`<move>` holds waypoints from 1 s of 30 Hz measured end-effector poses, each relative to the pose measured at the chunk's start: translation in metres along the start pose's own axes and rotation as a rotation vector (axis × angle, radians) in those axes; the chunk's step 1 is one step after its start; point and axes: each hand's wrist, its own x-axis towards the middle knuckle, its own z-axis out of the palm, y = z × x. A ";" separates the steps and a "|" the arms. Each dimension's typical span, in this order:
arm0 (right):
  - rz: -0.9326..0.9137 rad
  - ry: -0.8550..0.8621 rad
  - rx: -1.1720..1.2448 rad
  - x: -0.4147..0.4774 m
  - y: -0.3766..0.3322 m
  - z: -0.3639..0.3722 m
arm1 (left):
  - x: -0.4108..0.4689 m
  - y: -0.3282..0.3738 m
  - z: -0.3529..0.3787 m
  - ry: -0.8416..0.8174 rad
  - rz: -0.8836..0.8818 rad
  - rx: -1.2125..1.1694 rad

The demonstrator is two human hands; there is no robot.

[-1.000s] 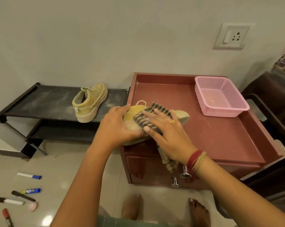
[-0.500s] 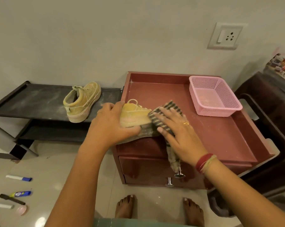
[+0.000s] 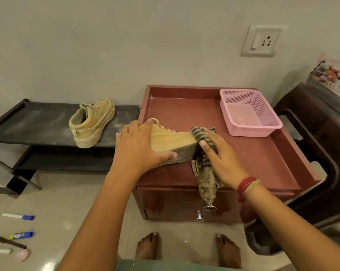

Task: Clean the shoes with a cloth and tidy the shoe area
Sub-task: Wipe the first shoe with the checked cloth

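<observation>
Centrally, a dusty tan shoe [image 3: 173,137] is shown tipped sideways on the red cabinet [image 3: 253,159], treaded sole facing the lower frame edge. Its heel end is gripped by the left hand [image 3: 138,147], while a striped cloth [image 3: 206,177] is pinched against its toe by the right hand [image 3: 222,157].

My left hand [image 3: 140,147] grips the shoe [image 3: 171,139], on its side on the cabinet top [image 3: 263,163]. Just right of it, my right hand [image 3: 222,155] holds the cloth [image 3: 204,173] against the toe end. The basket [image 3: 249,112] sits behind and right of that hand. Left of my left hand, the second shoe [image 3: 91,124] stands on the rack [image 3: 32,124].
</observation>
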 end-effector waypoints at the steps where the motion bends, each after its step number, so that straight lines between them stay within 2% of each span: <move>1: 0.004 -0.008 0.005 -0.001 -0.001 0.000 | 0.000 0.000 -0.001 0.018 0.015 0.001; 5: -0.123 -0.115 0.001 -0.013 -0.002 0.010 | 0.001 -0.003 -0.013 0.100 0.070 0.061; 9: 0.075 -0.041 0.182 -0.002 0.003 0.010 | 0.000 -0.013 -0.015 0.116 0.088 0.034; 13: -0.189 -0.203 0.027 -0.017 -0.006 0.018 | -0.002 -0.019 -0.011 0.145 0.117 -0.007; 14: -0.206 -0.202 0.046 -0.016 -0.003 0.020 | -0.002 -0.019 -0.011 0.138 0.121 -0.024; 16: -0.039 -0.080 0.230 -0.004 0.005 0.019 | -0.002 -0.021 -0.011 0.133 0.130 -0.052; 18: 0.108 -0.040 0.345 0.001 0.008 0.015 | -0.002 -0.022 -0.011 0.131 0.138 -0.049; 22: -0.117 -0.159 0.189 -0.019 0.000 0.025 | -0.001 -0.020 -0.012 0.097 0.112 -0.018; 23: -0.102 -0.136 0.218 -0.017 -0.003 0.026 | 0.000 -0.019 -0.013 0.079 0.090 0.004; 25: 0.096 -0.047 0.411 -0.004 0.001 0.019 | 0.000 -0.013 -0.014 0.037 0.032 0.056; 28: 0.452 -0.050 0.685 0.012 0.004 0.002 | -0.002 -0.007 -0.013 -0.005 -0.031 0.135; 30: 0.540 0.089 0.780 0.013 0.008 -0.003 | -0.004 -0.005 -0.011 0.014 -0.020 0.157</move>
